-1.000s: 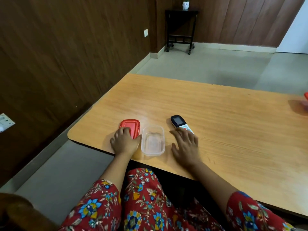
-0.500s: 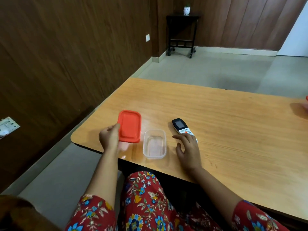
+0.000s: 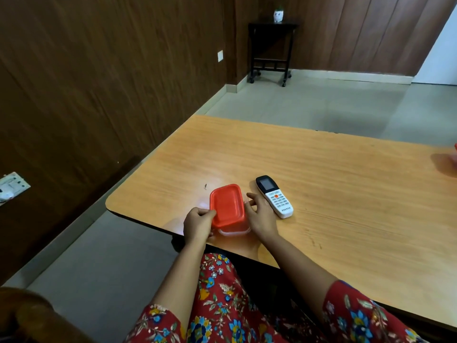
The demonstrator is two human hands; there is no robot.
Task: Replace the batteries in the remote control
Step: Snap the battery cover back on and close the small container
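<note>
A wooden table point(image 3: 321, 174) with rounded corners fills the right of the head view, set beside a dark wood-panelled wall. Far off in the room's corner stands a black side table point(image 3: 271, 47) on castors, with a small white pot point(image 3: 278, 16) on top.

The person's arms reach in from below in red floral sleeves point(image 3: 358, 318). The left hand point(image 3: 198, 225) has its fingers curled round the near left edge of a red lid point(image 3: 227, 205), gripping it. The lid lies over a clear plastic container point(image 3: 234, 231) near the table's front edge; whether it is pressed shut cannot be told. The right hand point(image 3: 262, 216) is not gripping anything: its fingers are mostly straight and spread, lying against the container's right side.

The remote control point(image 3: 274, 197), white with a black screen end, lies face up on the table just right of the right hand, untouched, its screen end pointing away from the person. A small dark speck point(image 3: 205, 186) sits left of the lid.
</note>
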